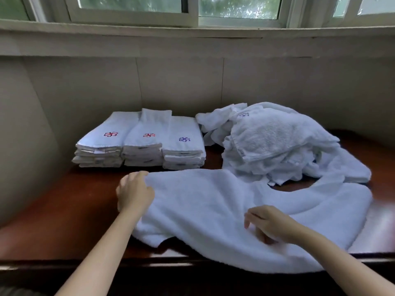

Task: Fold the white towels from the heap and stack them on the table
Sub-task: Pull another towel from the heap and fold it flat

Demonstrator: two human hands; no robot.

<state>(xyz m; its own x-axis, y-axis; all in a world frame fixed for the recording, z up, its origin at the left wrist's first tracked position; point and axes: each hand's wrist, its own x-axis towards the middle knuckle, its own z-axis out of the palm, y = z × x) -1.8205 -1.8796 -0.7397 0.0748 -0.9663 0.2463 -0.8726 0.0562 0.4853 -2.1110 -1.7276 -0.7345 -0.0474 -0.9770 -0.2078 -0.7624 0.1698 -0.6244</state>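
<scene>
While left hand (135,194) pinches far-left corner of towel (213,210), right hand (268,223) hovers over it, fingers loosely curled, empty. Near edge overhangs table (64,210); risk: slips off, or drags heap (277,142) beyond right hand.

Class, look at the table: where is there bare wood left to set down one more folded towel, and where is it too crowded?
Bare wood shows on the table left of the left hand, in front of the folded stacks. A thin strip shows at the far right edge. The middle is covered by the spread towel; the heap fills the right rear.
</scene>
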